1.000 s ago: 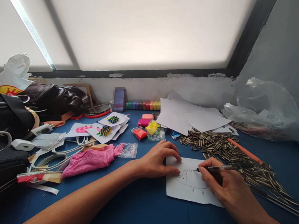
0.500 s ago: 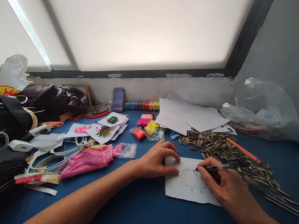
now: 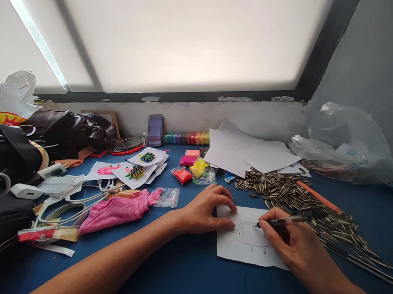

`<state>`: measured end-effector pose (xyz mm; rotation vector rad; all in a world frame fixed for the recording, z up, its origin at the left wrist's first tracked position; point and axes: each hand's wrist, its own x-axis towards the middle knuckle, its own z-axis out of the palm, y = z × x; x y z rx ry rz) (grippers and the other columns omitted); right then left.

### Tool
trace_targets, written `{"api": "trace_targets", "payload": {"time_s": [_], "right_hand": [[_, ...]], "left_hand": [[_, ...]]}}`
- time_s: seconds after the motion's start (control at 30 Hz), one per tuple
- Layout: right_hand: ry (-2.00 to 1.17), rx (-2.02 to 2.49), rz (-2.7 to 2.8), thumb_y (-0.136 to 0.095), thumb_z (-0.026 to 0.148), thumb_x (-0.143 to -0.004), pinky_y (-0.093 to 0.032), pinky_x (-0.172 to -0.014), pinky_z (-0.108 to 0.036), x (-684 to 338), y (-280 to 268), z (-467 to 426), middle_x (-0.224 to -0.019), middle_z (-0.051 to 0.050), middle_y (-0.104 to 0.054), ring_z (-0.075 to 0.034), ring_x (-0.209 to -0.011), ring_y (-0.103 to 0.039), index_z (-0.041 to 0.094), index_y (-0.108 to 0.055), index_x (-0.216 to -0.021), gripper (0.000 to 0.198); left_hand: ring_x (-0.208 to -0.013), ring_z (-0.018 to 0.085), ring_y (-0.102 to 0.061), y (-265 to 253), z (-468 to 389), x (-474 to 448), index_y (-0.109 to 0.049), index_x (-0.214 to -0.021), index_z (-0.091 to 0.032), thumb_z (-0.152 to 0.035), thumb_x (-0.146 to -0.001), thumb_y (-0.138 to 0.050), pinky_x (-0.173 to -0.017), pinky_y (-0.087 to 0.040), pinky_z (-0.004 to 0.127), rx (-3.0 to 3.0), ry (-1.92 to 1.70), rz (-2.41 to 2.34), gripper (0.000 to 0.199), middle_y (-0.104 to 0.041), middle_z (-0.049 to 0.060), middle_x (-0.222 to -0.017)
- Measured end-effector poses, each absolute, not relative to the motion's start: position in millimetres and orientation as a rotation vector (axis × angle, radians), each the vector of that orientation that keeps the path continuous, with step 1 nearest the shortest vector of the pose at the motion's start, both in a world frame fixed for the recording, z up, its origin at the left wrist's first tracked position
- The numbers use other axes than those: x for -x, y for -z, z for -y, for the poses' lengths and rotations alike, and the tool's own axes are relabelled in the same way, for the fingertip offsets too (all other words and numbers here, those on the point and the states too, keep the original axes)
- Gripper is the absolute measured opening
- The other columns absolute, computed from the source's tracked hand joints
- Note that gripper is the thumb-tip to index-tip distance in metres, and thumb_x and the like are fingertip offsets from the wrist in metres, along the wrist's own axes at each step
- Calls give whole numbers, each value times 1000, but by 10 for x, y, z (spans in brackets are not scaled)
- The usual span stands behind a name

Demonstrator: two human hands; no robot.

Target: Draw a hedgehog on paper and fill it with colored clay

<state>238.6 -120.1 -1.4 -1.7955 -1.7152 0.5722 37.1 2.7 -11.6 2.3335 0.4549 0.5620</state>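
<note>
A small sheet of white paper [image 3: 235, 252] lies on the blue table, carrying a line drawing of a rounded animal with an eye, short legs and zigzag marks along its back. My left hand [image 3: 208, 210] rests with fingers apart on the paper's upper left edge and the table beside it. Between the fingers and thumb of my right hand [image 3: 295, 240] is a black pen [image 3: 286, 220], its tip at the zigzag line on the animal's back. Part of the drawing's right side is hidden by my right hand.
Sunflower seeds [image 3: 294, 192] are heaped right of the paper, with an orange stick [image 3: 317, 196] on them. White sheets [image 3: 246, 151] lie behind. Bagged clay [image 3: 182, 175] sits at centre. A pink cloth [image 3: 116, 212], cables and bags crowd the left; a plastic bag [image 3: 351, 143] stands right.
The pen tip has shifted slightly left and down along the zigzag line. My right hand moved a little with it; my left hand stayed in place.
</note>
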Motion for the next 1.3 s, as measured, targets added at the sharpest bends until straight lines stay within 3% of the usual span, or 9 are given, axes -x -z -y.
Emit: {"api": "trace_targets", "payload": {"time_s": [0.23, 0.5, 0.9, 1.3], "right_hand": [[-374, 1859, 1650, -43, 49, -87, -32, -38, -24, -2459, 8, 1192, -48, 4, -45, -14, -42, -41, 24, -56, -73, 32], [-453, 1854, 1680, -41, 51, -89, -27, -37, -24, -2461, 35, 1217, -49, 5, -41, -14, -42, -39, 24, -58, -77, 34], [-462, 1787, 1701, -42, 51, -90, -33, -41, -25, -2447, 68, 1204, -51, 5, -43, -15, -45, -43, 24, -59, -79, 33], [-472, 1803, 1698, -42, 50, -89, -27, -36, -24, -2416, 18, 1186, -48, 5, -41, -14, -41, -40, 24, -56, -77, 32]], "left_hand": [[-106, 22, -53, 106, -21, -368, -71, -98, -20, -30, -74, -79, -97, -42, 35, -2320, -560, -459, 27, -59, 6, -111], [-107, 22, -52, 96, -20, -367, -70, -99, -19, -30, -75, -79, -97, -41, 34, -2327, -537, -470, 28, -58, 6, -111], [-107, 22, -53, 113, -23, -372, -70, -99, -19, -30, -75, -79, -97, -41, 35, -2328, -552, -463, 28, -59, 7, -111], [-106, 22, -53, 114, -24, -371, -70, -99, -20, -30, -75, -79, -96, -41, 35, -2331, -555, -461, 28, -59, 7, -111]]}}
